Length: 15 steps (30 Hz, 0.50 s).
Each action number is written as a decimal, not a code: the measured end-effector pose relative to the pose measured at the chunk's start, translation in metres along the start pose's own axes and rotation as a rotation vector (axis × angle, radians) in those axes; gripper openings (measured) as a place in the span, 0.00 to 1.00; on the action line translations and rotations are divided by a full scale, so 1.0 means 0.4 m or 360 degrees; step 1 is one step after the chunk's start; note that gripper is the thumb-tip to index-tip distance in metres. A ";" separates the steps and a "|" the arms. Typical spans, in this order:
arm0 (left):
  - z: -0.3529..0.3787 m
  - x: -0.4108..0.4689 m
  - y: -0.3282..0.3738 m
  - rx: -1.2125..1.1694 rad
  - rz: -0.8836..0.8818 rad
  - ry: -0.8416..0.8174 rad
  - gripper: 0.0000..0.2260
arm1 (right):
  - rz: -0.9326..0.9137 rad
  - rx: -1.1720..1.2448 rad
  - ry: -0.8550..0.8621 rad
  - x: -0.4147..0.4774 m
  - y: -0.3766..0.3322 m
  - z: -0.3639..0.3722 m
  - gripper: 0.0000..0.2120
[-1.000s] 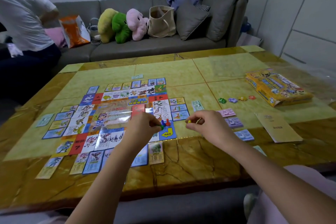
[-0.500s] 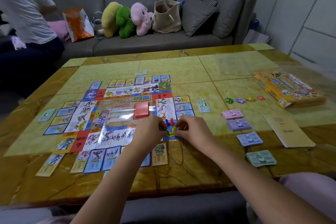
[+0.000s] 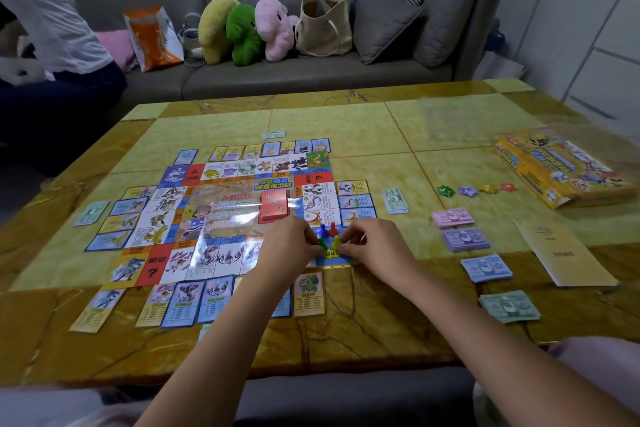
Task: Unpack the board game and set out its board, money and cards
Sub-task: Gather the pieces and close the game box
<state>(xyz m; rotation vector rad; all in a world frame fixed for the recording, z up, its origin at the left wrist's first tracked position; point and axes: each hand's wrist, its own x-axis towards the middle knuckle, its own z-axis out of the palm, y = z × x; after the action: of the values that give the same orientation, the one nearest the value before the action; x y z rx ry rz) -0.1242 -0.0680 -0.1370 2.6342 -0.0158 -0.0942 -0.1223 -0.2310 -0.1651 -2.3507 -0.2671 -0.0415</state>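
Head view. The game board (image 3: 221,215) lies flat on the surface (image 3: 346,121), with property cards (image 3: 308,293) ranged just outside its edges, presumably so that each title sits near its own side of the track. A red card deck (image 3: 273,206) rests on the board's centre panel, within reach from every side.

At the board's 4 o'clock corner, on the blue start square (image 3: 332,256), stand 4 pawns. The blue pawn (image 3: 323,229) and red pawn (image 3: 333,228) are upright on the far side. The left hand (image 3: 291,243) pinches the green pawn (image 3: 322,242) in its fingers (image 3: 310,236). The right hand (image 3: 374,246) pinches the yellow pawn (image 3: 336,242) in its fingers (image 3: 349,236), probably to seat both upright beside their neighbours.

At 3 o'clock of the board, well apart from it, lie 5 sorted money stacks (image 3: 465,239), likely a bank. Farther out, towards 2 o'clock, are 4 small tokens (image 3: 467,191) and the yellow box (image 3: 561,173). A booklet (image 3: 564,253) lies nearer, just beyond the money.
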 end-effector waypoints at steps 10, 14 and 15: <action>0.004 0.010 -0.002 -0.0007 0.0000 0.0003 0.08 | 0.0035 -0.0024 0.0031 0.009 0.000 0.006 0.06; 0.005 0.013 -0.010 -0.0027 -0.0015 -0.0020 0.08 | 0.0035 -0.0038 0.0026 0.006 0.001 0.003 0.06; 0.004 0.015 -0.011 -0.0034 -0.0018 -0.0028 0.07 | 0.0033 -0.0041 0.0025 0.005 0.001 0.003 0.07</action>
<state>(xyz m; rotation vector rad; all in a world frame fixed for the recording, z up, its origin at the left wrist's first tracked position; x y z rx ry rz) -0.1185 -0.0653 -0.1409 2.6125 -0.0058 -0.1204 -0.1205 -0.2300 -0.1659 -2.3778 -0.2359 -0.0538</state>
